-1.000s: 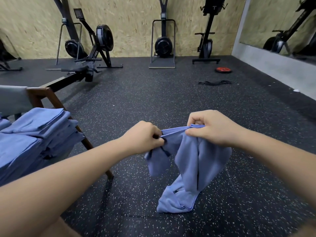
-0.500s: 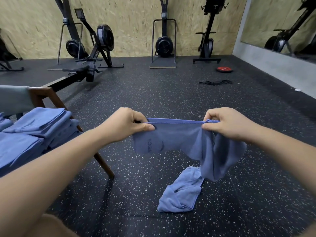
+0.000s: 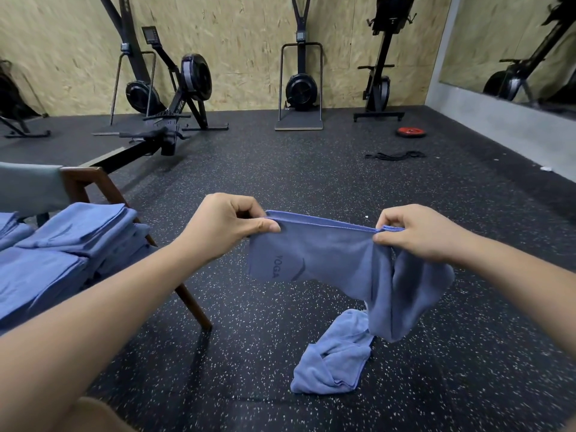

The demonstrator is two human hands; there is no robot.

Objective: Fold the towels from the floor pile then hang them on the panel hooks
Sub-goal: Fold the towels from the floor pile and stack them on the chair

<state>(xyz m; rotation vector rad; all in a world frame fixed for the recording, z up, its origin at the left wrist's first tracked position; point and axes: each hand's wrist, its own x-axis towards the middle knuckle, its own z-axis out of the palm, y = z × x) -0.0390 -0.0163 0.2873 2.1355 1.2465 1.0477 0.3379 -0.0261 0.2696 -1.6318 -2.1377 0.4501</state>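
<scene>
the left hand (image 3: 226, 227) and right hand (image 3: 419, 233) each pinch a top corner of the soft blue printed towel (image 3: 336, 260) held above the speckled black rubber floor (image 3: 280, 188), so this looks like the folding step, and next those corners likely need bringing together.

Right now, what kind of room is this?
Most likely a gym: a rowing machine and other upright trainers stand along the far wall, a red weight plate lies on the speckled rubber floor, and a wall mirror reflects more equipment.
</scene>
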